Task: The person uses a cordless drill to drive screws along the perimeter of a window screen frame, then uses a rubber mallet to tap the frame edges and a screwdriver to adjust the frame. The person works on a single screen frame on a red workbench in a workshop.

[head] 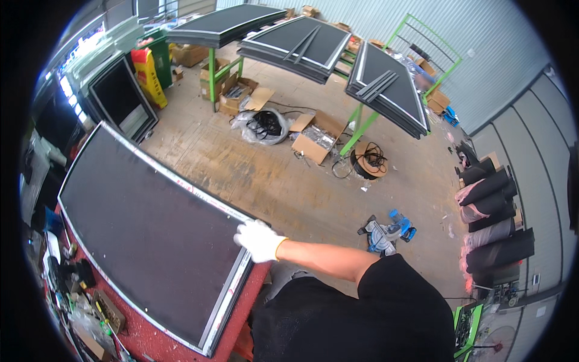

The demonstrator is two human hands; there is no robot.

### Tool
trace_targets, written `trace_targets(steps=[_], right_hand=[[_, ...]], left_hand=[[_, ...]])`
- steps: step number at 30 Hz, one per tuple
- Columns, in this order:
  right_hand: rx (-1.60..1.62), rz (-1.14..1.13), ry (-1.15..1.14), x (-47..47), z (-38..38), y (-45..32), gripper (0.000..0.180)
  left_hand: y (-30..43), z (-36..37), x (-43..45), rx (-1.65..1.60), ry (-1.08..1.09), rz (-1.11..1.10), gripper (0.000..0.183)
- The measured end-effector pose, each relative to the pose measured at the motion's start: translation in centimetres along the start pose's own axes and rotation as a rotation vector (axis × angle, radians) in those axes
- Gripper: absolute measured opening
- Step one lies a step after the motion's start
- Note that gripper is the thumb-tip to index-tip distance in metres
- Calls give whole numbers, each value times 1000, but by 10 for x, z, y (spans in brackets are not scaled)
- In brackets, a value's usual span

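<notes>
My right hand (258,240), in a white knit glove, lies over the near right corner of a large framed dark panel (154,226). Its fingers bend over the frame's edge; their undersides and the thumb are hidden. White protective film with red print covers the frame's long side (185,183). A grey strip (220,292) runs along the short side, up to beneath the glove. The panel lies flat on a red-topped workbench (246,294), which shows along its near and left edges. My left hand is out of view.
Tools, a cordless drill (56,273) and a parts box (108,310) crowd the bench's left edge. A blue mitre saw (384,233) stands on the floor, near a cable spool (368,165) and an open carton (316,138). Framed panels (294,43) lie on green stands. Black rolls (500,251) line the right.
</notes>
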State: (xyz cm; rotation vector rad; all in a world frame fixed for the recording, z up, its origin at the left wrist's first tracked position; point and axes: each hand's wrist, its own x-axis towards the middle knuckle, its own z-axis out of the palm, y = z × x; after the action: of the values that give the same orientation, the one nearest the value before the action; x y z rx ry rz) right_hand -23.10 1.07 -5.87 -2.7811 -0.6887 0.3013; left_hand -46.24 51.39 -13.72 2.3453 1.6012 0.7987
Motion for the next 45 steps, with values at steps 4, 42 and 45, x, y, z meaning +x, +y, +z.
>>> trace_targets(steps=[4, 42, 45], right_hand=[[-16, -7, -15, 2, 0, 3, 39], [170, -257, -540, -73, -37, 310, 38], [205, -299, -534, -54, -36, 311, 37]], left_hand=[[-8, 2, -12, 23, 23, 35, 37], [338, -20, -344, 43, -298, 712, 25], [359, -22, -356, 24, -346, 641, 20]])
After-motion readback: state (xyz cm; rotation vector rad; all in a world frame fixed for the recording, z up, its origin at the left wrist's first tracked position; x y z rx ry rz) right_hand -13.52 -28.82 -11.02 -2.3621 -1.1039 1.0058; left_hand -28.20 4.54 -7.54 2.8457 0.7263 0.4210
